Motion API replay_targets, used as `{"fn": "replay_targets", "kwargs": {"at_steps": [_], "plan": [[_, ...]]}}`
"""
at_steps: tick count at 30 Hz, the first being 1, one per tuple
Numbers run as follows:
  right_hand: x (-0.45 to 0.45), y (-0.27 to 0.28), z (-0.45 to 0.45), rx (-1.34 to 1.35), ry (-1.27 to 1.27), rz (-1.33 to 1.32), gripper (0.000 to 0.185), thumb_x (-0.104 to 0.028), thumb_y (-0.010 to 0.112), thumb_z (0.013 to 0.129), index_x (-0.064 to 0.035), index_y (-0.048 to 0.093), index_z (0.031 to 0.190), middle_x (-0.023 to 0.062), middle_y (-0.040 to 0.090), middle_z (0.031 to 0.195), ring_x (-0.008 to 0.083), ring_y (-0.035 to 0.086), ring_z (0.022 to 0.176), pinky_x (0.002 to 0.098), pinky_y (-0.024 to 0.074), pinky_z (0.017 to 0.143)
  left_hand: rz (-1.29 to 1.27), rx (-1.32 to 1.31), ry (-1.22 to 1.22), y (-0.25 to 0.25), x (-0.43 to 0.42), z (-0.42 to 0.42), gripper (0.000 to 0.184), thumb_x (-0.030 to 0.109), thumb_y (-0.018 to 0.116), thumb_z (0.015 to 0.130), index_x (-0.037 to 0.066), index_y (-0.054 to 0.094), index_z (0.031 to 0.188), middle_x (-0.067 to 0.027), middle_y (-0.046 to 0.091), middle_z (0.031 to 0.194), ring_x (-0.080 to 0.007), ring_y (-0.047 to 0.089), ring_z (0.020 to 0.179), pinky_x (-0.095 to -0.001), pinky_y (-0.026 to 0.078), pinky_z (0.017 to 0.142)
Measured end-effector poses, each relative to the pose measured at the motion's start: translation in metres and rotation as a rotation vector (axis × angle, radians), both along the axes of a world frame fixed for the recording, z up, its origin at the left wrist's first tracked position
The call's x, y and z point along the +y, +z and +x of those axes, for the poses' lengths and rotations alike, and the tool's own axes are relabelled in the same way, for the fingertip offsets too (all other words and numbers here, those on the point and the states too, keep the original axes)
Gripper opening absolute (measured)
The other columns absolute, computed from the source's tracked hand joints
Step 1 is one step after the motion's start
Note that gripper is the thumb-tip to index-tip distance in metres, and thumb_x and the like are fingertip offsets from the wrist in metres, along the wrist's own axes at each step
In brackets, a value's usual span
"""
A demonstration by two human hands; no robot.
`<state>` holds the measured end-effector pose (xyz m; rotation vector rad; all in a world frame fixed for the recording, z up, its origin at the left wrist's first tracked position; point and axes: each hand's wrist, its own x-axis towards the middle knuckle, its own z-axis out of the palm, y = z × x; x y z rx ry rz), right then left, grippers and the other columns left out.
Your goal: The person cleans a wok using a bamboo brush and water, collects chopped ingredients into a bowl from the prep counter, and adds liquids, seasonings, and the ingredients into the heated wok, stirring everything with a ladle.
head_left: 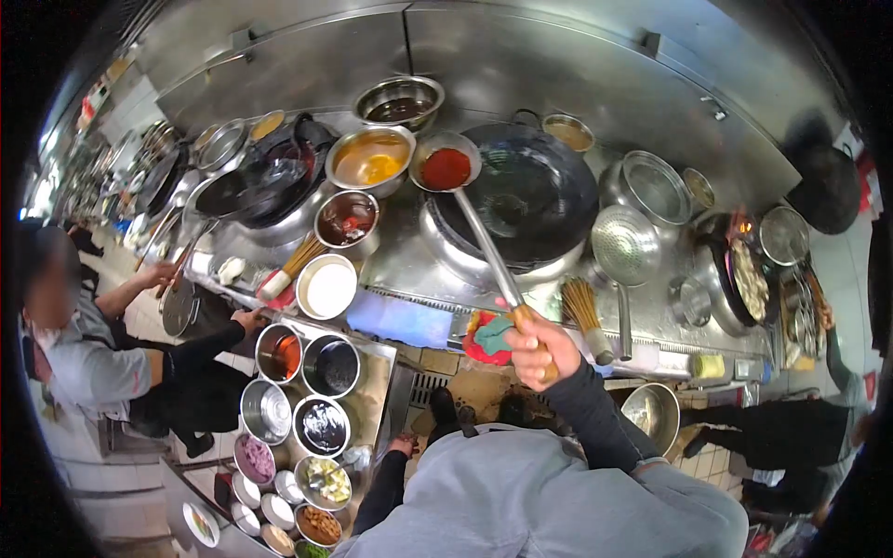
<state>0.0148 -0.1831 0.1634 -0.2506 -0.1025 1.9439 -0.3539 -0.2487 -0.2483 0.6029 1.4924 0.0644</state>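
Steel ladle [486,242] in R hand [539,350], bowl upright

R hand: fingers closed round the ladle's wooden end; grip at far end prob. keeps skin clear of heat. Bowl is ahead of R hand, approx. level, prob. to retain red contents [446,169]. It shows between wok [521,209] and metal basin [383,189]; height above either: cannot tell.

L hand [404,446]: low, beside prep cart [379,370]; fingers part-curled; cannot tell if it has hold of anything. Pots [266,409] grouped L of L hand, prob. for short reach.

Surface: stainless worktop [398,268], fwd of both hands. Blue cloth [400,316] L of R hand; skimmer [625,244] and bamboo brush [582,305] fwd-R of it.

Room: steel wall panel [558,56] beyond wok; tiled floor [437,361] below; one person [93,353] well L of L hand, another [791,432] well R of R hand.
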Motion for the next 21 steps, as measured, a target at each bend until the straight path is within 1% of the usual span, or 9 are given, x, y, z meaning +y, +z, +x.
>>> {"fn": "replay_targets", "kwargs": {"at_steps": [1,6,8,10,11,12,15,18,21], "plan": [[-0.012,0.001,0.003,0.000,-0.016,0.000,0.037,-0.012,0.037,0.088,-0.0130,0.030,0.124,-0.0011,0.038,0.067,0.0035,0.038,0.042,0.0203,0.0358,0.036,0.024,-0.017,-0.024,0.001,0.001,0.001,0.016,0.014,0.050,0.076,0.002,0.054,0.087,-0.0111,0.060,0.082,-0.0239,0.061,0.064,-0.0335,0.049,0.050],[-0.031,-0.006,0.026,-0.942,-0.216,-0.224,0.026,-0.009,0.041,0.085,-0.0113,0.035,0.110,0.0015,0.040,0.064,0.0104,0.038,0.041,0.0251,0.0362,0.036,0.059,0.037,-0.192,-0.008,0.014,0.002,0.017,0.014,0.049,0.076,0.005,0.056,0.089,-0.0101,0.062,0.080,-0.0226,0.062,0.062,-0.0329,0.047,0.050],[-0.021,-0.028,0.064,-0.919,-0.247,-0.189,0.022,-0.008,0.043,0.084,-0.0092,0.038,0.105,0.0006,0.042,0.063,0.0101,0.039,0.042,0.0236,0.0351,0.036,0.077,-0.012,-0.187,-0.011,0.022,0.001,0.020,0.016,0.051,0.076,0.008,0.059,0.093,-0.0083,0.063,0.081,-0.0202,0.062,0.066,-0.0317,0.048,0.053],[-0.010,-0.056,0.092,-0.088,-0.297,-0.175,0.013,-0.009,0.044,0.083,-0.0078,0.040,0.096,0.0000,0.042,0.063,0.0099,0.040,0.043,0.0217,0.0342,0.036,0.185,0.107,-0.334,-0.001,0.032,0.006,0.020,0.016,0.051,0.076,0.008,0.060,0.093,-0.0076,0.063,0.082,-0.0189,0.062,0.070,-0.0310,0.048,0.056],[-0.009,-0.061,0.089,0.050,-0.320,-0.163,0.009,-0.010,0.045,0.083,-0.0089,0.039,0.089,0.0004,0.041,0.063,0.0099,0.040,0.043,0.0228,0.0343,0.037,0.300,0.222,-0.458,-0.003,0.037,0.009,0.020,0.017,0.052,0.075,0.009,0.061,0.092,-0.0069,0.064,0.082,-0.0177,0.061,0.073,-0.0302,0.048,0.059],[-0.015,-0.065,0.085,0.052,-0.323,-0.162,0.009,-0.010,0.045,0.083,-0.0089,0.039,0.089,0.0004,0.041,0.063,0.0099,0.040,0.043,0.0228,0.0343,0.037,0.301,0.223,-0.461,-0.004,0.040,0.009,0.020,0.017,0.052,0.075,0.009,0.061,0.092,-0.0069,0.064,0.082,-0.0177,0.061,0.073,-0.0302,0.048,0.059],[-0.039,-0.047,0.072,-0.755,-0.392,-0.346,0.010,-0.008,0.044,0.082,-0.0109,0.039,0.090,0.0026,0.041,0.063,0.0111,0.039,0.043,0.0281,0.0356,0.036,0.363,0.097,-0.340,-0.020,0.050,0.008,0.020,0.019,0.053,0.075,0.007,0.062,0.088,-0.0077,0.063,0.083,-0.0177,0.060,0.078,-0.0299,0.048,0.065],[-0.060,-0.022,0.086,-0.821,-0.308,-0.328,0.008,-0.009,0.044,0.083,-0.0098,0.039,0.089,0.0032,0.042,0.063,0.0114,0.040,0.043,0.0277,0.0363,0.036,0.228,0.007,-0.193,-0.003,0.046,0.026,0.020,0.021,0.054,0.074,0.007,0.063,0.085,-0.0084,0.063,0.082,-0.0188,0.060,0.078,-0.0299,0.047,0.070],[-0.039,-0.066,0.134,-0.277,-0.288,-0.155,0.012,-0.013,0.044,0.085,-0.0069,0.041,0.095,0.0032,0.044,0.063,0.0096,0.040,0.040,0.0245,0.0348,0.034,0.518,0.245,-0.639,-0.012,0.032,0.029,0.019,0.020,0.054,0.074,0.006,0.062,0.084,-0.0091,0.063,0.082,-0.0195,0.059,0.075,-0.0305,0.047,0.070]]}}
